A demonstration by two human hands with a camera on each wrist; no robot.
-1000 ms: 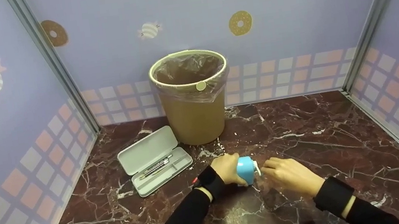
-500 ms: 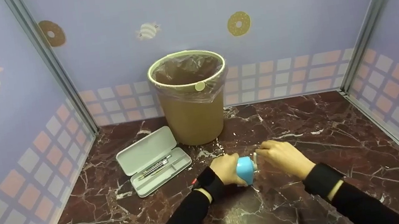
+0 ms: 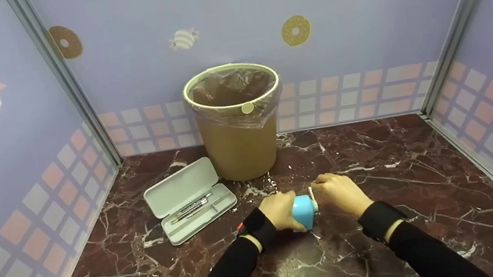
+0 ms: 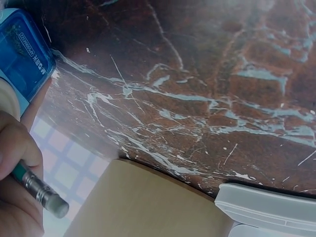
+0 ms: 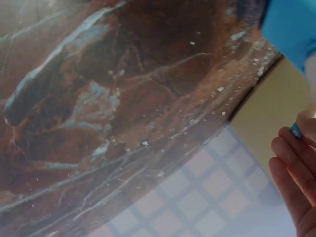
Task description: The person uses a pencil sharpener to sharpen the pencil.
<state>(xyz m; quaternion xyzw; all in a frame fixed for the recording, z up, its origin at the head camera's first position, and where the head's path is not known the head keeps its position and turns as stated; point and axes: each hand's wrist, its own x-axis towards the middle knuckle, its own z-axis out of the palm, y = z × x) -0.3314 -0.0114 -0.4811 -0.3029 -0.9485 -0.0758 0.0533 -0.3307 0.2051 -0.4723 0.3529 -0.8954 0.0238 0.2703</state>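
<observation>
My left hand (image 3: 277, 210) grips a blue crank pencil sharpener (image 3: 303, 212) on the table. In the left wrist view, its clear blue shavings drawer (image 4: 29, 59) holds dark shavings. A pencil (image 4: 37, 190) with a metal ferrule and grey eraser sticks out between the curled left fingers; its other end is hidden by the hand and sharpener. To the right, my right hand (image 3: 342, 192) pinches the end of the pale crank (image 3: 312, 199), which points upward in the head view. A small blue knob (image 5: 295, 131) shows between the thumb and fingers in the right wrist view.
An open grey pencil case (image 3: 199, 216) with several pencils (image 3: 191, 207) lies left of the hands. Behind it stands a tan waste bin (image 3: 240, 149) lined with clear plastic. Small white specks dot the dark marbled tabletop (image 3: 372, 155). Patterned walls (image 3: 349, 48) close the back and sides.
The right hand has moved up and left in the head view, swinging the crank from pointing down to pointing up. The left hand and sharpener stay nearly still.
</observation>
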